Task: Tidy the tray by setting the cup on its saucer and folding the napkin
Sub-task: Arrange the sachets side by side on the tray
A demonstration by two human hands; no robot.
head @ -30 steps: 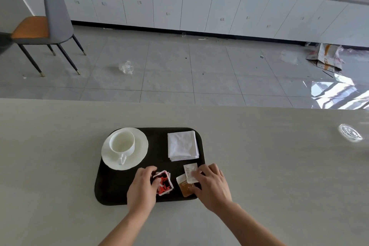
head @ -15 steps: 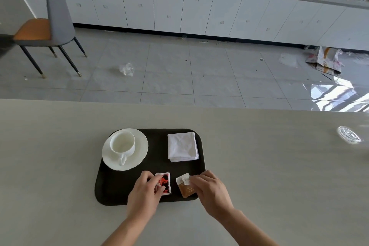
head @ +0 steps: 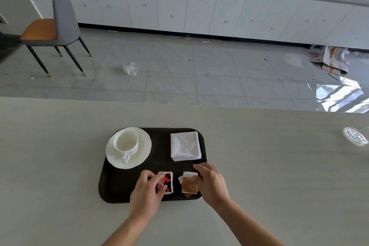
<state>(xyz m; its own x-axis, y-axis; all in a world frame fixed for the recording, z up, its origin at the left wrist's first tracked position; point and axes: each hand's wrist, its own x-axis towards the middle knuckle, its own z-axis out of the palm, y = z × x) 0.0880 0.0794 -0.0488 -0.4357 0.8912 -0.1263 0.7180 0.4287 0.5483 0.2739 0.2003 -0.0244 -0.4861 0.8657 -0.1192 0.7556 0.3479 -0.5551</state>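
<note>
A dark tray [head: 117, 185] lies on the pale table. At its back left a white cup [head: 126, 143] stands upright on a white saucer [head: 142, 151], handle toward me. A folded white napkin [head: 185, 145] lies flat at the back right. Along the tray's front edge sit a red-and-black packet stack [head: 166, 181] and a brown-and-white packet stack [head: 189, 183]. My left hand [head: 146, 193] pinches the red packets from their left side. My right hand [head: 212, 182] has its fingers on the brown packets' right edge.
A clear plastic lid [head: 355, 136] lies on the table at the far right. Beyond the table's far edge are a tiled floor with scattered litter, a grey-and-orange chair [head: 56, 26] at left and white cabinets [head: 199, 10] along the back wall.
The two packet stacks have been drawn apart and squared up along the tray's front edge. Both hands stay on them; the view has shifted slightly.
</note>
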